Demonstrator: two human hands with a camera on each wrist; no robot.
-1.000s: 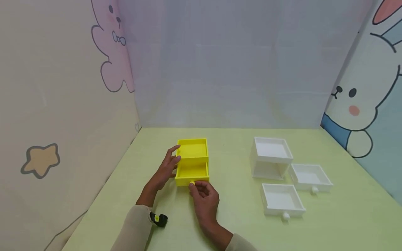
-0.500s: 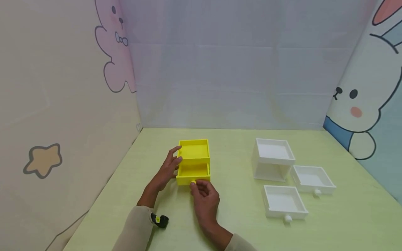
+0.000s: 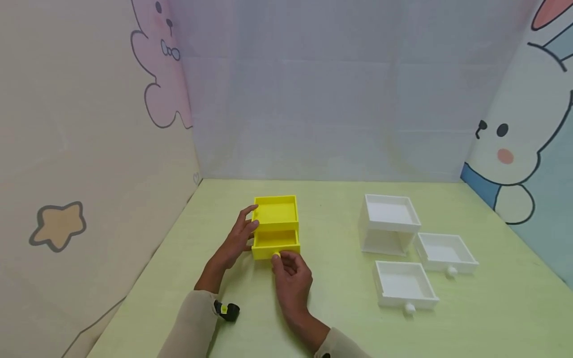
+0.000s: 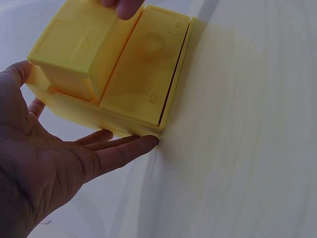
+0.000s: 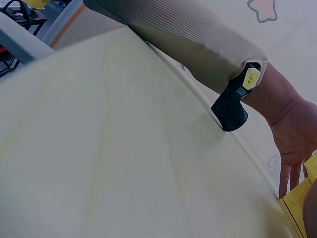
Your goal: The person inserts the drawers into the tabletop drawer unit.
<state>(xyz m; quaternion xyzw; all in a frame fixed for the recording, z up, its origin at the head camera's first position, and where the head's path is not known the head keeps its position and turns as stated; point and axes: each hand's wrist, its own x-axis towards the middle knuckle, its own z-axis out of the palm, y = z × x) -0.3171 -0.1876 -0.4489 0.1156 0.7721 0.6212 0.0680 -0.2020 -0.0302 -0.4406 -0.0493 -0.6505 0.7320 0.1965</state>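
Head view: yellow cabinet (image 3: 276, 213) upright on table (image 3: 333, 283), left of centre, short of back edge; strip of tabletop between it and white cabinet (image 3: 389, 211), two white drawers (image 3: 405, 282) at right. Upper yellow drawer (image 3: 264, 253) partly out, front facing person, long edge running left-right. Lower yellow drawer (image 4: 138, 74) flush, left wrist view. Left hand (image 3: 235, 242): fingers spread, fairly straight, touching cabinet's left side. Right hand (image 3: 293, 284): fingers curled, pinching knob (image 3: 276, 255) of upper drawer.
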